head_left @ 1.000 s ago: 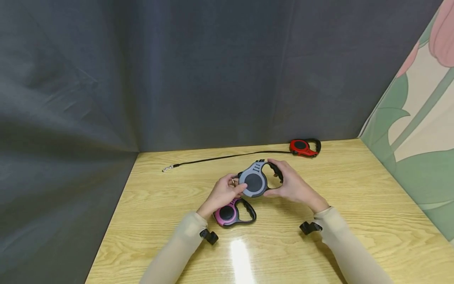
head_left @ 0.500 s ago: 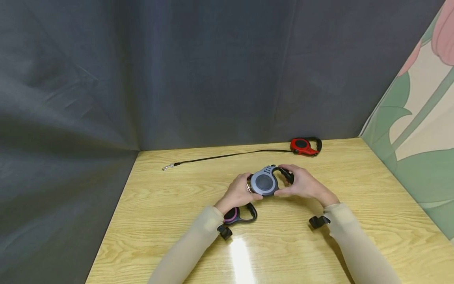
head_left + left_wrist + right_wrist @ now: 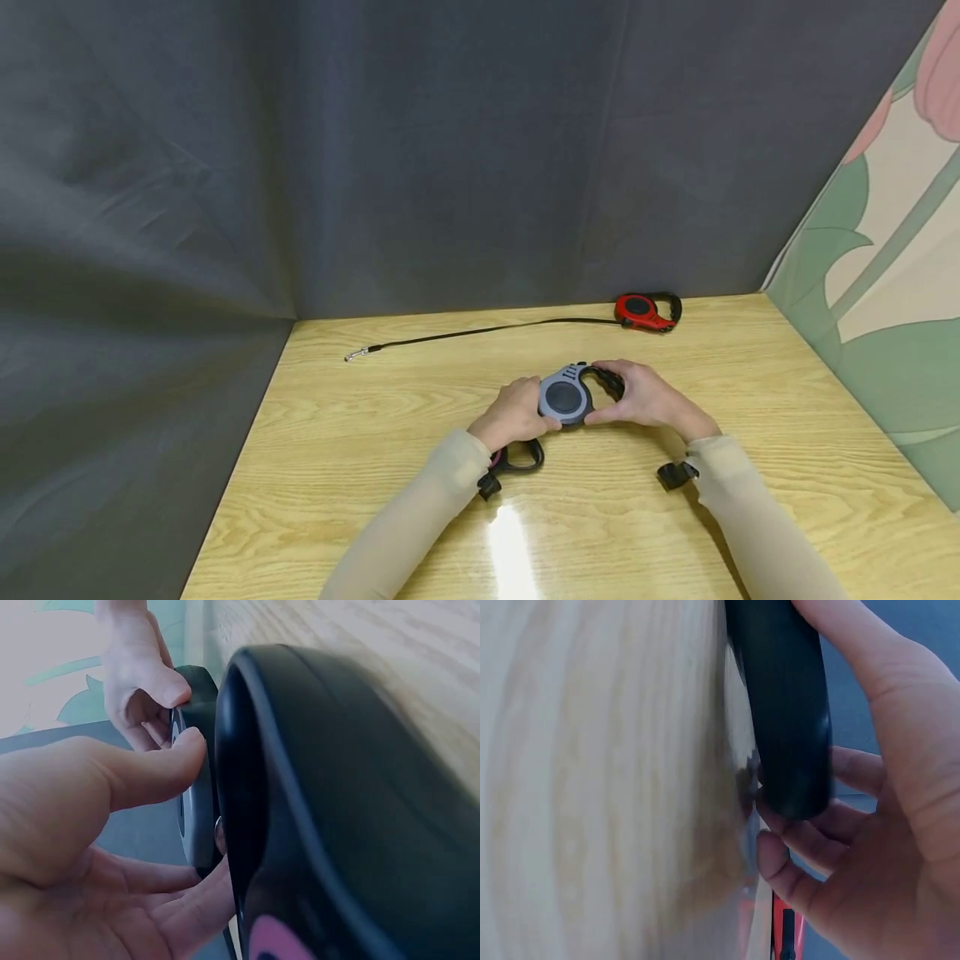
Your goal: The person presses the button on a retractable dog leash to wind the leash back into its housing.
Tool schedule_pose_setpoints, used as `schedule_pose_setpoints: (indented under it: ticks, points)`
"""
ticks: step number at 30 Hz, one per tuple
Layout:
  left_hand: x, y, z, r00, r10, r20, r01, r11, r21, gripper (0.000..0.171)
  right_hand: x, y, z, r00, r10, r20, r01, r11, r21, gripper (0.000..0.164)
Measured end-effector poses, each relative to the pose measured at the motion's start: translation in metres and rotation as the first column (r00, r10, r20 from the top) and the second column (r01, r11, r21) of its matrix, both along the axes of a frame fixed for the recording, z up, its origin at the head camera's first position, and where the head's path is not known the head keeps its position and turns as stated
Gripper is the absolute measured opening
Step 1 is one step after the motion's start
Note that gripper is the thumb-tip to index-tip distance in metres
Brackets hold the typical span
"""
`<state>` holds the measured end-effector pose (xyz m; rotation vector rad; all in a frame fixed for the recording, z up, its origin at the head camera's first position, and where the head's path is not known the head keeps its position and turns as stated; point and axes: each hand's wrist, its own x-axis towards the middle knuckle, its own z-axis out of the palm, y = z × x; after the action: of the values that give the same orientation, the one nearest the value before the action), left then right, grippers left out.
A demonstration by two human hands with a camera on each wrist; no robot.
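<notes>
The left hand [image 3: 512, 414] holds the left side of the grey retractable dog leash [image 3: 564, 397], thumb along its near edge; the right hand [image 3: 651, 398] grips its black handle loop between thumb and fingers, part-curled; the leash is mid-table, though whether it touches the wood-grain table [image 3: 345, 483] I cannot tell; the pink retractable leash [image 3: 330, 757] lies nearer, partly behind the left wrist; the red retractable leash [image 3: 636, 309] lies far right, its black strap [image 3: 480, 331] stretching left to a metal clip [image 3: 357, 354].
</notes>
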<state>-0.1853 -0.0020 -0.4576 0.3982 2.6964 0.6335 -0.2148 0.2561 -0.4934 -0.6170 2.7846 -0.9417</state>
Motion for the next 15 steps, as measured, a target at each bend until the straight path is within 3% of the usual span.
schedule_pose_setpoints:
  ticks: [9,15]
  points:
    - [0.001,-0.009,0.003,0.999,-0.031,-0.013,0.03,0.999,-0.031,0.08,0.001,0.001,-0.002,1.0,-0.004,0.014,0.004,1.0,0.022,0.107]
    - [0.005,-0.026,0.018,0.996,-0.045,-0.077,0.048,0.998,0.036,0.072,0.004,0.006,0.003,0.999,-0.026,0.035,0.027,1.0,-0.012,0.099]
